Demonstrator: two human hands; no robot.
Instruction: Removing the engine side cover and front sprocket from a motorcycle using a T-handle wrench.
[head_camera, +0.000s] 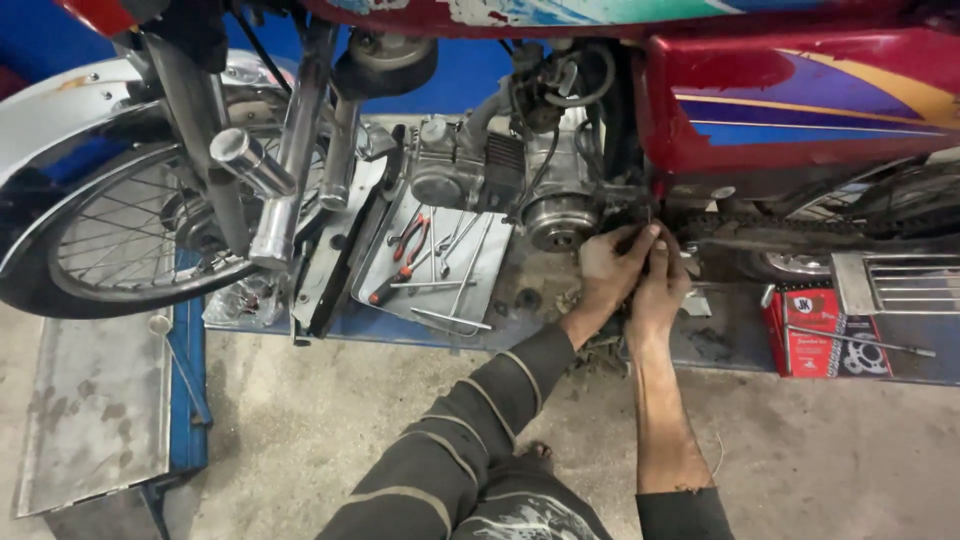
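Head view: both hands work low at the centre of the frame, under the red motorcycle (780, 110). The left hand (608, 272) and right hand (660, 285) have fingers pinched close together on a thin metal pin (650, 218) beside the chain (790, 225); what else they grip I cannot tell. The pin could slip from so narrow a pinch and drop by the engine (500, 170). Left of centre, a tool tray (490, 262) holds pliers (408, 238); a red box (812, 335) lies at right.
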